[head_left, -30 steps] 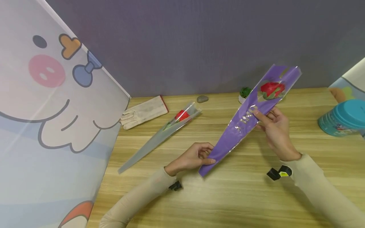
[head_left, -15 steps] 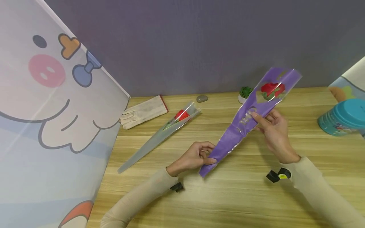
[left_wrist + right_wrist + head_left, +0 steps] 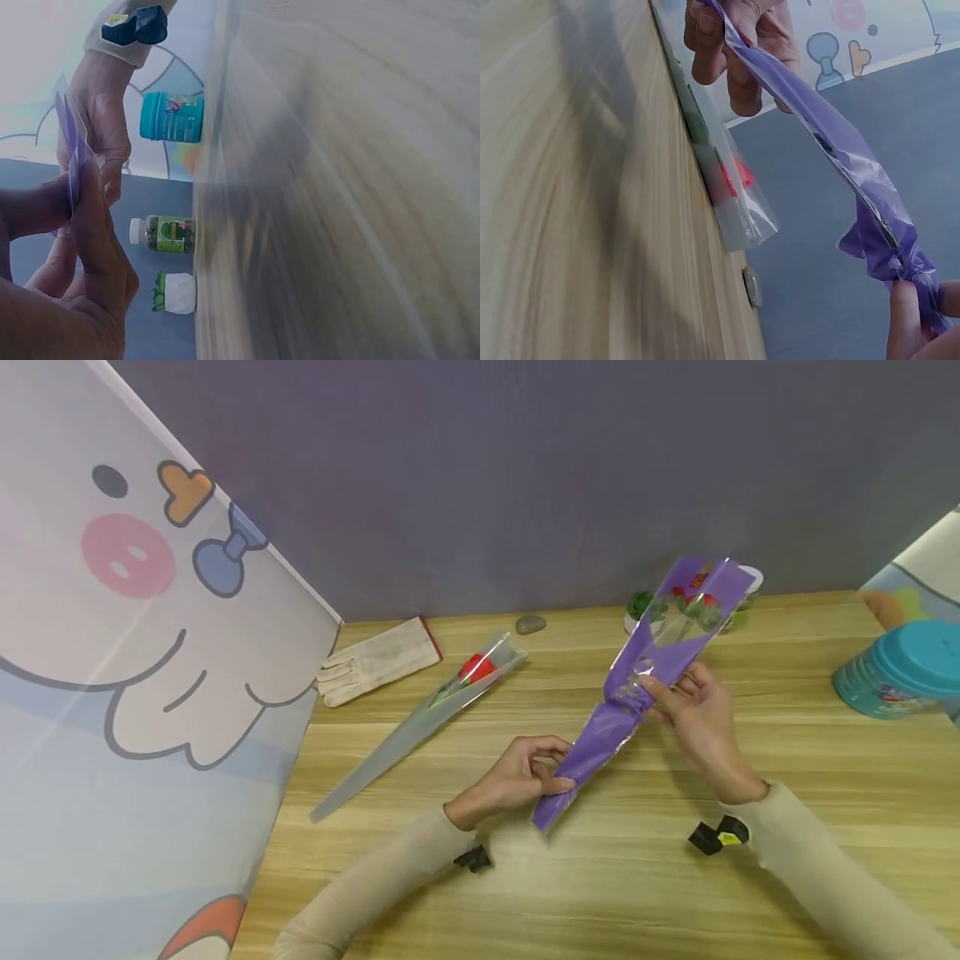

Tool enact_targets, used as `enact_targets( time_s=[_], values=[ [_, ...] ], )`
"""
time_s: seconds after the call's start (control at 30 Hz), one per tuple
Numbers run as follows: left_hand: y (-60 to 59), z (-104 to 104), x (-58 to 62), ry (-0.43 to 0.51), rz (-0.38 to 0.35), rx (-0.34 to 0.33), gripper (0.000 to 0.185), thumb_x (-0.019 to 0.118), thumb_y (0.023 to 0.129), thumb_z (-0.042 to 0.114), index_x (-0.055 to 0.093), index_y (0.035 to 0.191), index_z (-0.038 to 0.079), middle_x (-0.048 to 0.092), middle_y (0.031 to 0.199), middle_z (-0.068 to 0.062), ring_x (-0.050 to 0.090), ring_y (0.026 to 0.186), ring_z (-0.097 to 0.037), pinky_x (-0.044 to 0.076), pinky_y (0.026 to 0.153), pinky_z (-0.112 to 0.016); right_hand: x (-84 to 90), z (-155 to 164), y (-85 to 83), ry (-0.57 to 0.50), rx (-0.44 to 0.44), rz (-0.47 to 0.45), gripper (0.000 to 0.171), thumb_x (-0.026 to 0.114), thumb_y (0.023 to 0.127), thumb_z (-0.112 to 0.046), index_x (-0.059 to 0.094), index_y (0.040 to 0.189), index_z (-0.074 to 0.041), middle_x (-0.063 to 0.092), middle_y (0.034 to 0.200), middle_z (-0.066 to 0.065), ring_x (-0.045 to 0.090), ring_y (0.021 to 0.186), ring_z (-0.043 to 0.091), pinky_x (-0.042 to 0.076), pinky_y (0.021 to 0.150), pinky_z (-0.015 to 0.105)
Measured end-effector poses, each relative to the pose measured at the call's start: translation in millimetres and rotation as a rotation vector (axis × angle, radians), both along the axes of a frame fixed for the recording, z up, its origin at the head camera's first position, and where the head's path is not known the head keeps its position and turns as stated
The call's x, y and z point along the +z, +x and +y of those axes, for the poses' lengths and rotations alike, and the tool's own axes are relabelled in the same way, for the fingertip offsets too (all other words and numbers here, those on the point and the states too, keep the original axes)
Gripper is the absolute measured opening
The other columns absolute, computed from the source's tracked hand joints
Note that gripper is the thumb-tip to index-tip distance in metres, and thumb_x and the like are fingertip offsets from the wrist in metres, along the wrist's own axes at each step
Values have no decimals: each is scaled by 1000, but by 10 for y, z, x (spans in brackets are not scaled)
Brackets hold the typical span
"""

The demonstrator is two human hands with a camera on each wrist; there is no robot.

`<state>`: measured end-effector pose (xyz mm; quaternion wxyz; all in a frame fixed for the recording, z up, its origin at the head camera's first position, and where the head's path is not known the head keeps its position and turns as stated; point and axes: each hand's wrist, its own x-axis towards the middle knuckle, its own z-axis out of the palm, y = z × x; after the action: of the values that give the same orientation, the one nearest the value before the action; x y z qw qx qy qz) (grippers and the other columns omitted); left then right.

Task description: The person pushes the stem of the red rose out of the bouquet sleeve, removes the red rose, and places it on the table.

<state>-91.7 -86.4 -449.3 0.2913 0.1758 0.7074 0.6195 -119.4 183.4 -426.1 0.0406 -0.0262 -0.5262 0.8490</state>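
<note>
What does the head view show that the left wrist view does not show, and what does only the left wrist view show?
Only the head view shows the white glove, the grey-sleeved rose, the small stone and the red rose inside the purple sleeve.

Only the left wrist view shows a clear bottle with a white cap and green label.

Both show the left hand and right hand pinching the purple sleeve, the teal tin, the small white plant pot and the wooden table.
</note>
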Motion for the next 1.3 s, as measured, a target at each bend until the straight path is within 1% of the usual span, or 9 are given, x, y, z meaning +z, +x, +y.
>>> enact_targets(
  time_s=[0.13,0.23,0.37,0.6,0.73,0.83,1.0,1.17,1.3],
  values=[
    [11,2,-12,27,-1,7,35,73,92,-3,68,126,-2,70,110,-12,47,55,-1,42,56,-18,-25,-45,25,28,-10,-19,31,70,94,6,62,119,-11,79,100,-5,75,80,6,61,65,22],
    [12,1,-21,50,1,15,35,72,92,-4,68,126,-4,69,112,-19,46,54,-1,39,53,-17,-36,-79,47,68,-13,-39,30,71,95,3,62,119,-13,79,99,-7,74,80,5,61,65,21],
    [14,5,-28,71,-6,24,35,71,92,-6,66,128,-6,68,116,-25,51,55,-2,40,52,-17,-48,-103,76,95,-8,-55,30,72,95,0,60,119,-14,78,99,-8,74,80,4,61,66,20],
    [19,35,-24,87,-8,43,36,72,93,-3,67,128,-5,68,113,-17,60,62,-2,44,54,-17,-59,-105,90,51,-4,-38,34,72,94,3,60,122,-12,77,101,-5,75,81,6,61,68,20],
    [9,51,-25,101,-16,47,36,72,93,-3,67,129,-5,68,111,-12,63,64,-2,46,56,-18,-58,-111,84,56,11,-39,37,72,94,5,58,125,-11,77,104,-4,76,87,6,61,75,21],
    [0,62,-28,98,-11,47,36,71,94,-2,67,129,-3,68,111,-8,63,64,-2,45,54,-18,-48,-111,81,106,17,-37,40,73,94,3,57,127,-12,76,108,-4,75,93,6,61,81,21],
    [-11,85,-36,103,5,50,36,71,94,-2,68,129,-1,68,111,-8,60,62,-3,41,52,-18,-44,-112,75,188,14,-27,42,75,94,-1,57,129,-13,76,110,-6,75,97,4,60,83,20],
    [-29,107,-39,108,29,46,34,71,95,-1,69,129,1,68,116,-14,52,57,-8,38,52,-18,-68,-138,83,177,64,-33,36,72,95,1,58,125,-13,79,106,-9,76,94,4,61,79,21],
    [-39,117,-23,106,47,32,33,71,96,1,70,129,3,68,118,-18,48,55,-10,38,53,-18,-68,-158,97,180,60,-30,33,73,95,1,59,122,-12,80,103,-9,76,92,3,62,77,21]
  ],
)
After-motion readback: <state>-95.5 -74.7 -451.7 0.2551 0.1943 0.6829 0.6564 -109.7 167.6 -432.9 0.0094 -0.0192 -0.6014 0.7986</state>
